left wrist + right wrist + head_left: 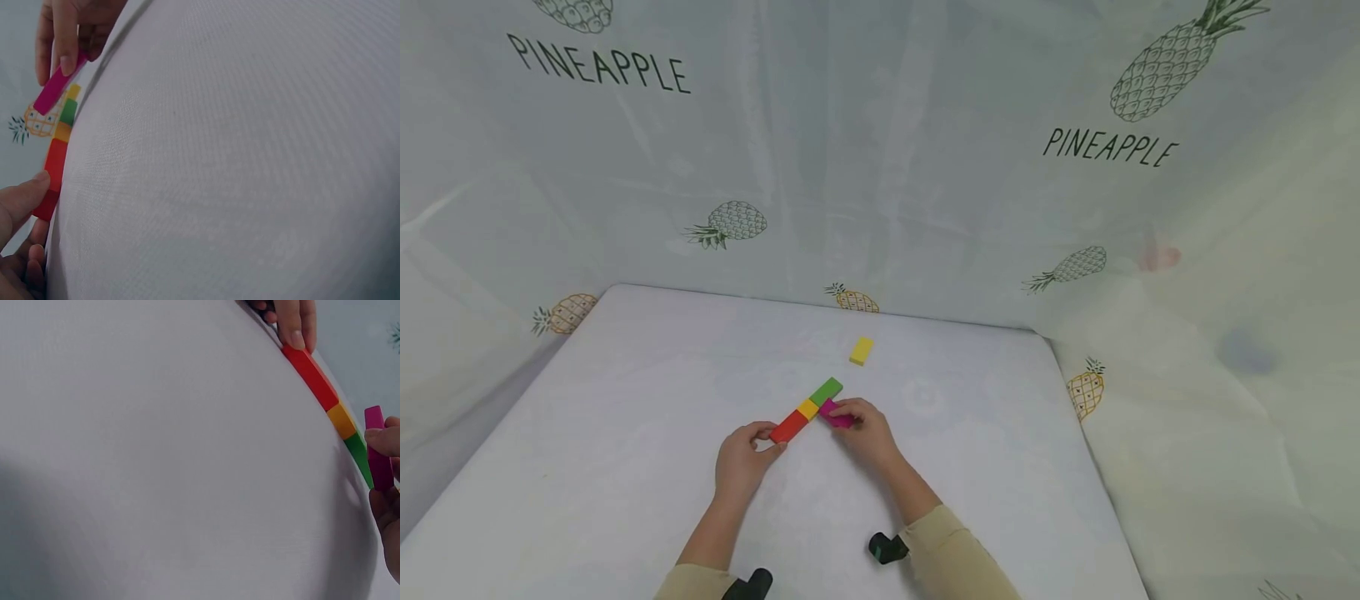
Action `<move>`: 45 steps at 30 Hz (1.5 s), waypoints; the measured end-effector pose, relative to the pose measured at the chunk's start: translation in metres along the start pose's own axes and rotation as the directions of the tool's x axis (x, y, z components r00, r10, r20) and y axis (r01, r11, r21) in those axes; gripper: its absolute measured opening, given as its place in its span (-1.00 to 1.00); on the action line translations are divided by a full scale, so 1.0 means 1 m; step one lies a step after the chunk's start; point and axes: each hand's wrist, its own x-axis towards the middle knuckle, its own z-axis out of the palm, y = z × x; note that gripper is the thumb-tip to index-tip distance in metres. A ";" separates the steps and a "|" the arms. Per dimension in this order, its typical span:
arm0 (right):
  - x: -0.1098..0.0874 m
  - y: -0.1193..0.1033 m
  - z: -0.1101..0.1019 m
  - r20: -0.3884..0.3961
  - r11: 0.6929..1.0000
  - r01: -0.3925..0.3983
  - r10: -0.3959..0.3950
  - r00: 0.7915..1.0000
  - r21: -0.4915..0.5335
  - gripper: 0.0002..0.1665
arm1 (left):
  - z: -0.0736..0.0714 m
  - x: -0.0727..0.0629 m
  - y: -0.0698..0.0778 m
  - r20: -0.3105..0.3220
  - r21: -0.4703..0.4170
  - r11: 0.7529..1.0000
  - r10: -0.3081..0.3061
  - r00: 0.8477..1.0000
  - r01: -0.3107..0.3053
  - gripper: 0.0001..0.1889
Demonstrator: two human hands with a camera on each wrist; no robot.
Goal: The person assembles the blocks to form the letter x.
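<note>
A red block [789, 427], an orange-yellow block [808, 409] and a green block [827, 391] form a slanting row on the white table. At the row's near end, my left hand [743, 461] pinches the red block between thumb and fingers. My right hand [868, 433] pinches a magenta block [834, 414] beside the row. In the left wrist view the magenta block [59, 84] is held tilted, raised over the row. The right wrist view shows the thumb on the magenta block [379, 450], which partly covers the green block [357, 456].
A loose yellow block [861, 351] lies beyond the row, toward the back edge of the white table [625, 400]. A hanging sheet [880, 167] printed with pineapples surrounds the table at the back and sides. Dark devices [887, 547] sit at the wrists.
</note>
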 end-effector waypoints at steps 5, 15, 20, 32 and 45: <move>-0.005 0.000 0.008 -0.014 0.999 -0.038 0.038 0.999 0.031 -0.75 | 0.000 -0.001 0.001 0.006 -0.008 1.000 -0.006 1.000 0.006 -0.60; -0.010 -0.002 0.017 -0.044 0.999 -0.046 0.046 0.998 -0.004 -0.74 | -0.001 -0.002 0.001 0.002 -0.004 1.000 -0.004 1.000 0.004 -0.60; -0.009 -0.005 0.018 -0.035 0.998 -0.055 0.053 0.998 -0.042 -0.74 | -0.001 -0.001 0.001 0.004 -0.007 1.000 -0.002 1.000 0.003 -0.58; -0.010 -0.005 0.022 -0.036 0.995 -0.054 0.051 0.998 -0.087 -0.76 | -0.001 -0.001 -0.001 0.006 -0.008 1.000 0.012 1.000 -0.012 -0.58; -0.011 -0.005 0.021 -0.044 0.994 -0.085 0.082 0.996 -0.068 -0.75 | -0.001 0.000 0.000 0.009 -0.009 1.000 0.010 1.000 -0.010 -0.60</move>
